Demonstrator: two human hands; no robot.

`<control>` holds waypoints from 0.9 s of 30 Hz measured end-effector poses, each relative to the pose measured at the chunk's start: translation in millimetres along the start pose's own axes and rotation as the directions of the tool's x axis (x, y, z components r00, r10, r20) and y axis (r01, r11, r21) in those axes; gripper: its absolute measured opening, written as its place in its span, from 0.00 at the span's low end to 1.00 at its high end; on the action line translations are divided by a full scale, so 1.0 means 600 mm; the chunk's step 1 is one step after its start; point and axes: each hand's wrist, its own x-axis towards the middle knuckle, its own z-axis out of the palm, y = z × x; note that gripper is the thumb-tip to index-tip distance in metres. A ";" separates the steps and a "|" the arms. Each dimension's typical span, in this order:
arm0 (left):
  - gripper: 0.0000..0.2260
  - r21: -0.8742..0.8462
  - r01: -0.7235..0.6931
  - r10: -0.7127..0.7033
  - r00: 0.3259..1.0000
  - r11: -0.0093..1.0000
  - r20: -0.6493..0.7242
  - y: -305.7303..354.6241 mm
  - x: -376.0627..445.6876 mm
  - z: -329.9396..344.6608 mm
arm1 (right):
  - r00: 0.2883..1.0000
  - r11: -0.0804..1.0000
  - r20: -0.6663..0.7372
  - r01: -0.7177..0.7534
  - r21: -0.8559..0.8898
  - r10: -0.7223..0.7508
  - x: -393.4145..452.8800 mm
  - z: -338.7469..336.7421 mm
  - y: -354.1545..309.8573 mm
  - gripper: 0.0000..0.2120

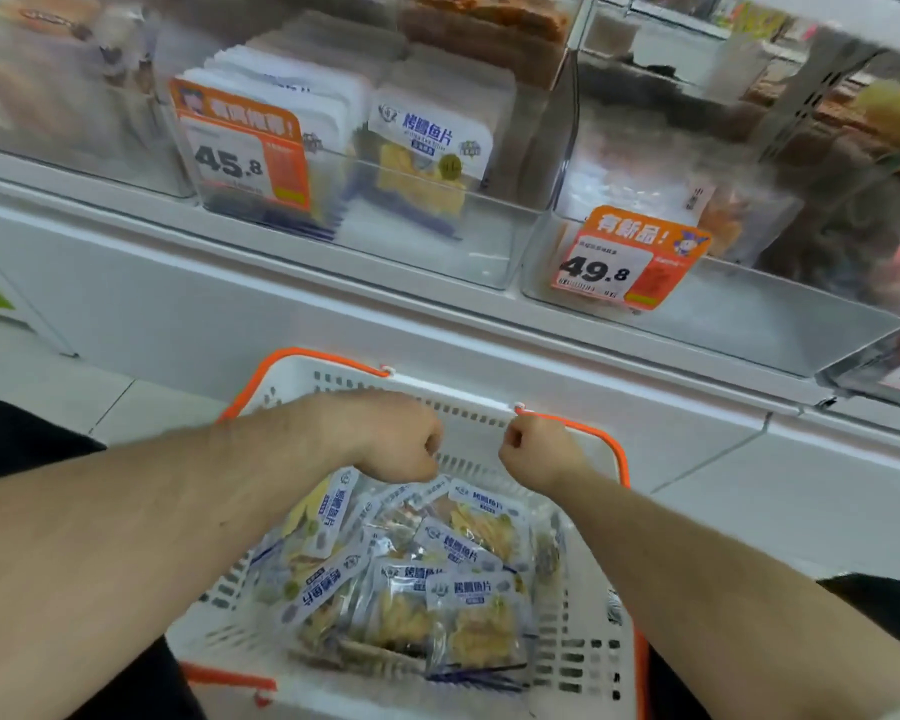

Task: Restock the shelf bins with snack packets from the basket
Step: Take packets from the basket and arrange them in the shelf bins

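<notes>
From the head view, both bare forearms are reaching over a white slotted plastic basket with orange handles (583, 662). The left hand (396, 441) and right hand (533, 452) are curling into fists above its far edge, gripping nothing visible. Blue-and-white snack packets of yellow fish slices (437, 584) are lying heaped inside. Above, a clear plastic shelf bin (427, 241) is holding matching packets upright toward its left side.

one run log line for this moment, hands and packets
left hand: curled, over basket | right hand: curled, empty | snack packets: in basket | shelf bin: part filled
</notes>
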 end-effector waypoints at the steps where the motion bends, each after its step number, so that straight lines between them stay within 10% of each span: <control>1: 0.14 0.005 0.005 -0.006 0.999 1.000 0.043 -0.001 0.005 0.003 | 0.997 0.998 0.053 -0.059 -0.014 0.060 -0.001 0.018 0.013 0.05; 9: 0.11 0.034 0.044 -0.049 0.986 0.998 0.162 -0.022 0.053 0.021 | 0.884 0.902 0.181 -0.428 -0.055 0.431 0.003 0.084 0.075 0.08; 27: 0.14 0.021 0.072 -0.075 0.981 0.997 0.181 -0.016 0.060 0.033 | 0.786 0.788 0.259 -0.604 0.122 0.562 0.004 0.112 0.069 0.05</control>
